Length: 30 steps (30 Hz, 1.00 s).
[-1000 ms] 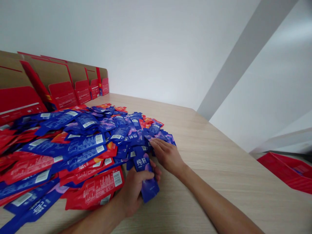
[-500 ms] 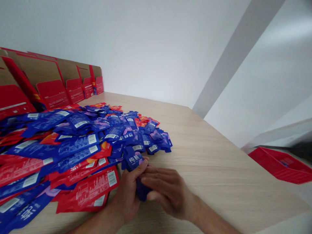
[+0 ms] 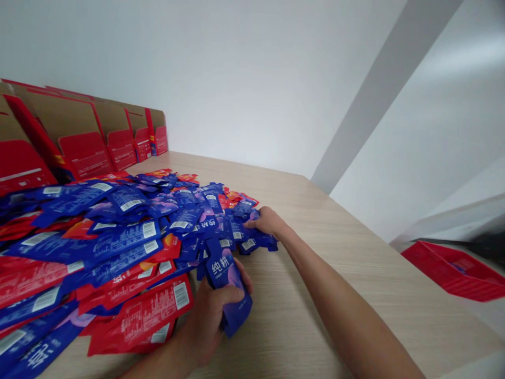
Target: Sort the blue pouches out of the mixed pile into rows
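My left hand [image 3: 221,300] is closed round a blue sachet [image 3: 224,268] with white lettering and a purple print. Its thumb presses on the face, and a second blue edge shows behind, so more than one may be held. My right hand [image 3: 265,221] reaches to the right end of the sachet pile [image 3: 189,202]. Thumb and fingers there are closed at a blue sachet [image 3: 252,215], and the fingertips are partly hidden. Blue and red sachets with barcodes lie heaped left of both hands, including a large red sachet [image 3: 142,316] beside my left wrist.
Red cardboard boxes [image 3: 84,152] with brown insides stand open in a row along the wall at the back left. A red bin [image 3: 445,271] is off the right edge of the wooden table [image 3: 355,279].
My right hand has left the sachet in my left hand and gone forward to the pile's right end. My left hand still holds its blue sachet, now more exposed.
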Each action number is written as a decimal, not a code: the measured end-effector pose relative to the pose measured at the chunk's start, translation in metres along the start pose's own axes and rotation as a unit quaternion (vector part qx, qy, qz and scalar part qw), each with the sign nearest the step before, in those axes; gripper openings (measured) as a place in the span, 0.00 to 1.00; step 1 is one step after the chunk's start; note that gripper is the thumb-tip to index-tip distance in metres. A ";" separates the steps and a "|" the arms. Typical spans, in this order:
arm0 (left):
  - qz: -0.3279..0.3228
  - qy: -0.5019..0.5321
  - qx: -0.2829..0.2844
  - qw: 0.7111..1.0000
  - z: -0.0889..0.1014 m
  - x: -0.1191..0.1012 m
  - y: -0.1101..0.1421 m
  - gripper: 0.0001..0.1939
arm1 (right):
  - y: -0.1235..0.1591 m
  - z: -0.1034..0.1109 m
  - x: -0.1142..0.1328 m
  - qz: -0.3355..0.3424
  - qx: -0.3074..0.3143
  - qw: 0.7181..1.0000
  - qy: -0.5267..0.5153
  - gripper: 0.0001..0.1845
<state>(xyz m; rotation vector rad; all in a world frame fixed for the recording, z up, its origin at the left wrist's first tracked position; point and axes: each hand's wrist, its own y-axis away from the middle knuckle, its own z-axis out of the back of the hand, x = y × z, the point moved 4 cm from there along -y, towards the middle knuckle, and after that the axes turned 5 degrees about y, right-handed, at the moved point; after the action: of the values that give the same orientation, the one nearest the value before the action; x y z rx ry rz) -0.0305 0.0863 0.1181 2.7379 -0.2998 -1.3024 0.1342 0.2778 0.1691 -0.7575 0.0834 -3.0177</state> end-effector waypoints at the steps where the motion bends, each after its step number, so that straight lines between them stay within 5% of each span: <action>1: -0.003 0.002 -0.004 1.000 0.001 -0.001 0.000 0.17 | 0.003 0.000 -0.003 -0.012 0.005 0.999 -0.035 0.18; 5: -0.003 0.006 -0.006 1.000 0.002 -0.003 0.000 0.17 | 0.036 0.005 -0.017 -0.054 0.000 0.982 -0.179 0.20; 11: 0.009 0.063 -0.018 0.998 -0.009 -0.001 0.001 0.21 | 0.136 -0.009 -0.013 -0.046 -0.004 0.932 -0.359 0.25; 14: 0.011 0.101 -0.023 0.995 -0.015 0.002 0.004 0.28 | 0.180 -0.025 0.006 0.019 0.013 0.917 -0.399 0.22; 17: 0.033 0.095 -0.048 0.994 -0.013 0.006 0.008 0.30 | 0.195 -0.021 0.024 0.144 0.002 0.951 -0.272 0.13; 21: 0.015 0.078 -0.076 0.994 -0.008 0.002 0.010 0.25 | 0.153 0.007 0.032 0.295 0.002 0.955 -0.023 0.20; 25: 0.003 0.036 -0.034 0.999 -0.011 -0.002 0.009 0.22 | 0.060 0.029 0.031 0.249 -0.055 0.958 0.133 0.17; 28: 0.017 -0.008 -0.016 1.000 -0.010 -0.001 0.009 0.24 | 0.005 0.017 0.040 0.277 -0.023 0.946 0.167 0.37; 30: 0.031 -0.039 -0.013 0.999 -0.008 -0.001 0.009 0.25 | -0.016 0.001 0.044 0.300 0.015 0.936 0.185 0.39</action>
<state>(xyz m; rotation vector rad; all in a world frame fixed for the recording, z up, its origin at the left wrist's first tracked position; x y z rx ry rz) -0.0256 0.0776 0.1256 2.6386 -0.3695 -1.3905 0.0957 0.2917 0.1917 -0.1056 0.2278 -2.5132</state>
